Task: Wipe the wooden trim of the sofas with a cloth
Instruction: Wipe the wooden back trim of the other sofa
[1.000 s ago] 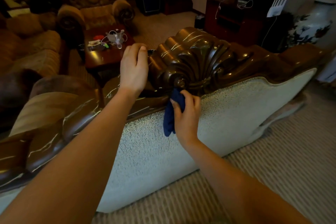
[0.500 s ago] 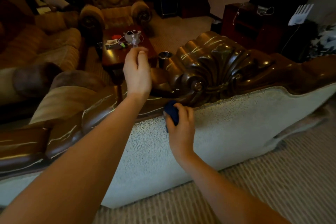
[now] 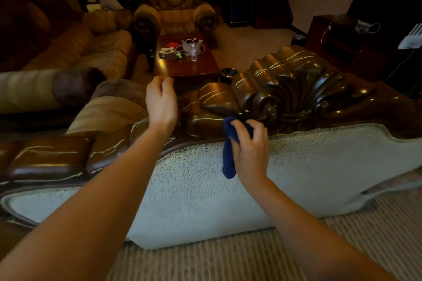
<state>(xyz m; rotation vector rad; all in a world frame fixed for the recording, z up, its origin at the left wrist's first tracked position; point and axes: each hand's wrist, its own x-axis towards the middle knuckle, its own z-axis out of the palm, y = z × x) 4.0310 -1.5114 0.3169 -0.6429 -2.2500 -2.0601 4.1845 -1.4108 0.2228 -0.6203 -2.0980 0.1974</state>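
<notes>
I stand behind a sofa whose pale textured back panel [image 3: 296, 171] is topped by dark glossy wooden trim [image 3: 205, 102] with a large carved shell [image 3: 294, 84]. My right hand [image 3: 250, 150] is shut on a dark blue cloth [image 3: 229, 157], pressing its top against the trim just left of the shell's base; the cloth's tail hangs down over the panel. My left hand [image 3: 162, 102] hovers over the trim to the left, fingers curled loosely, holding nothing.
Beyond the sofa stands a dark wooden coffee table [image 3: 194, 66] with small items on it. An ornate armchair [image 3: 174, 9] sits behind it and a long sofa [image 3: 75, 52] at left. A dark cabinet [image 3: 338, 39] is at right. Striped carpet [image 3: 251, 258] lies underfoot.
My right hand with the cloth slid left along the trim below the shell, then back up against it, the cloth's tail hanging again. My left hand has drifted left, away from the shell.
</notes>
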